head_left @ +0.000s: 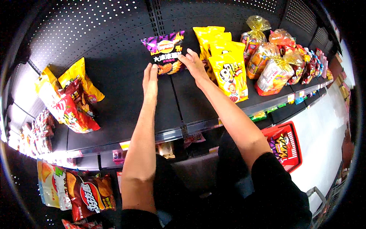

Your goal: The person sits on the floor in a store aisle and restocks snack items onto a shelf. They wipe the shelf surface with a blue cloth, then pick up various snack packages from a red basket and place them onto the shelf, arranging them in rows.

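A purple and black bag of chips (pixel 166 57) stands upright toward the back of the black shelf (pixel 126 99), its printed front facing me. My left hand (pixel 150 80) holds its lower left edge, with the thumb along the front and the fingers nearly straight. On the other side my right hand (pixel 195 66) grips the right edge, thumb on the front; its far fingers are partly hidden behind the bag. Just right of that hand, a row of yellow snack bags (pixel 230 72) stands one behind another.
Yellow and red snack bags (pixel 74 101) stand at the shelf's left. Clear-wrapped snack bundles (pixel 272 76) fill its right part. More chip bags (pixel 91 194) sit on a lower shelf. A red shopping basket (pixel 296 141) with a dark snack bag inside stands on the pale floor, near a grey cart handle (pixel 319 198).
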Motion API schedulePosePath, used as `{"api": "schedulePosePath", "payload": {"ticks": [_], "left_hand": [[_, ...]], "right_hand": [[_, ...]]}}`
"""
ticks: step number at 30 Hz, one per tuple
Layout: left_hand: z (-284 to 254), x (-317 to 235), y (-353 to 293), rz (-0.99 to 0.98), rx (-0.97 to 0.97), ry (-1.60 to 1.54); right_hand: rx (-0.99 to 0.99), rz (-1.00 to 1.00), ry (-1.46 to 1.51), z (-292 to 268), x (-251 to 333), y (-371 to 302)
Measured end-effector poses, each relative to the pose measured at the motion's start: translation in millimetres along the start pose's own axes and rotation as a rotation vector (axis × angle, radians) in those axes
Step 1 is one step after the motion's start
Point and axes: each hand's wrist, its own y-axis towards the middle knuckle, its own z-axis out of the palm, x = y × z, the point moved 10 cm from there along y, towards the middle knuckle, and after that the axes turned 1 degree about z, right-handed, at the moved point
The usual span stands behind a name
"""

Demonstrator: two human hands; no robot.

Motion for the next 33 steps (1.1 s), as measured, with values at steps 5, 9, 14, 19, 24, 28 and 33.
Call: {"api": "schedulePosePath", "payload": {"ticks": [5,9,14,19,24,28,33], "left_hand": [[-5.5,10.9,14.8,0.008,-0.025,-0.012],[7.1,9.1,16.7,-0.028,0.016,-0.028],[4.3,8.6,18.3,-0.001,-0.102,-0.082],[-31.2,-12.8,6.7,0.114,-0.185,0.018],[-33.5,-54.7,-16.4,0.282,-0.218,-0.069],[-34.1,-57.8,-27.6,0.269,-0.104,-0.075],[-44.8,-70.7,-50.2,0.190,-0.155,0.148]], "right_hand": [[0.218,-0.110,0.179,38.9,-6.2,24.7],[0.147,-0.052,0.038,32.5,-8.8,17.9],[0.181,-0.223,-0.131,15.2,-13.7,25.5],[0.089,-0.425,-0.572,31.6,44.1,-28.7],[0.178,-0.360,-0.333,32.3,61.7,-49.1],[0.246,-0.372,-0.236,23.3,73.9,-71.5],[0.126,-0.402,-0.214,-4.6,84.4,-106.1]]}}
